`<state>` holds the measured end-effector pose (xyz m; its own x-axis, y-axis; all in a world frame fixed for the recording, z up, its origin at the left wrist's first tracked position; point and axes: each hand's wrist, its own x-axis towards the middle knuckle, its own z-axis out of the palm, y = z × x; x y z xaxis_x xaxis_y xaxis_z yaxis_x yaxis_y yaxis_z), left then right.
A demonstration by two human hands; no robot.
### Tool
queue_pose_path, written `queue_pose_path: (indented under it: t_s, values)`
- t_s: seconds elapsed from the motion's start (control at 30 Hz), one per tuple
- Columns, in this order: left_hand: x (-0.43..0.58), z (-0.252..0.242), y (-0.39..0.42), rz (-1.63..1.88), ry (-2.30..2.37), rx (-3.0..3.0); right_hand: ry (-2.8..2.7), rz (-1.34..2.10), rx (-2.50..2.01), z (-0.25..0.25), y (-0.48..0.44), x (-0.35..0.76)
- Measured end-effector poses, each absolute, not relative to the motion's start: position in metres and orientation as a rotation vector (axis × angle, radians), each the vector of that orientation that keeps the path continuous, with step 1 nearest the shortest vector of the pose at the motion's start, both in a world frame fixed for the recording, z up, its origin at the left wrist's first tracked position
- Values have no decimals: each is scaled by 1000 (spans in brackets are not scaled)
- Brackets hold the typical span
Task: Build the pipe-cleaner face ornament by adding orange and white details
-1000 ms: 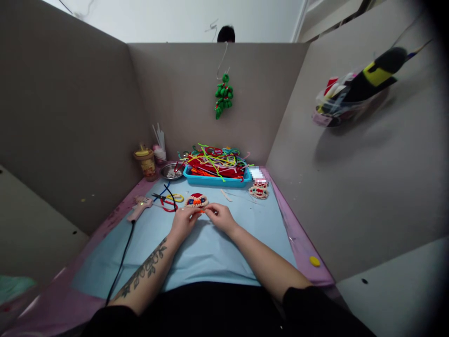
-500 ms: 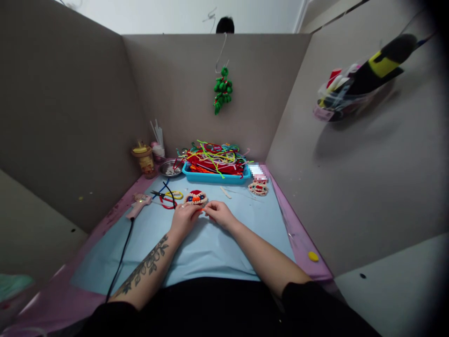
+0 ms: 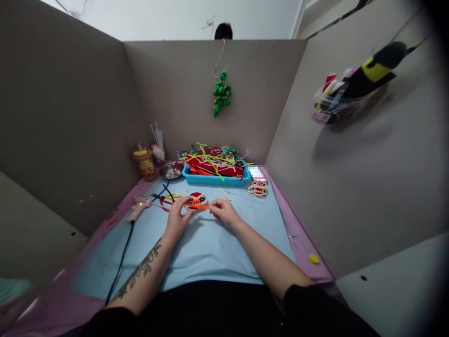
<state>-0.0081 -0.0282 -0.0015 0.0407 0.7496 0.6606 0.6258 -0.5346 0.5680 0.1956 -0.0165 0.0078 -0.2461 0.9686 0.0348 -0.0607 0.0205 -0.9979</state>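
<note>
Nearest us, on the pink-covered right edge of the bench [image 3: 317, 274], lay one yellow disc [image 3: 314, 259]. Farther in, over the blue sheet [image 3: 196, 255], we saw two hands with one orange strip [image 3: 200, 207] stretched between them. Its long axis ran left to right across our view, the right end dipping slightly towards us. The right hand [image 3: 225, 214] was pinched on that end; the left hand [image 3: 177, 217] met the other, thumb and forefinger spaced, though we could not tell whether its fingers were closed on the strip. The strip passed in front of one face-shaped piece [image 3: 198, 194] with a red top. To the left we counted one pink glue gun [image 3: 139, 208] and one pair of scissors [image 3: 157, 195], partly hidden by the left hand. A second such piece [image 3: 258, 190] lay well to the right. Beyond, we found one blue tray [image 3: 217, 181] heaped with coloured stems, too many to count, one metal bowl [image 3: 171, 178] and one lidded cup [image 3: 146, 166], its printed label too small to read. Farthest, one green ornament [image 3: 222, 91] hung on the back partition [image 3: 175, 84].
</note>
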Motion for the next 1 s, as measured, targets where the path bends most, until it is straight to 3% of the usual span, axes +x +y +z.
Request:
queue_pose_path:
  t_s: [0.4, 1.0]
  values:
    - [-4, 3, -35, 1504, 1426, 1985, -1347, 1439, -1015, -2, -13, 192]
    - [-9, 5, -28, 1225, 1432, 1349, -1501, 846, -1147, 3, -12, 200]
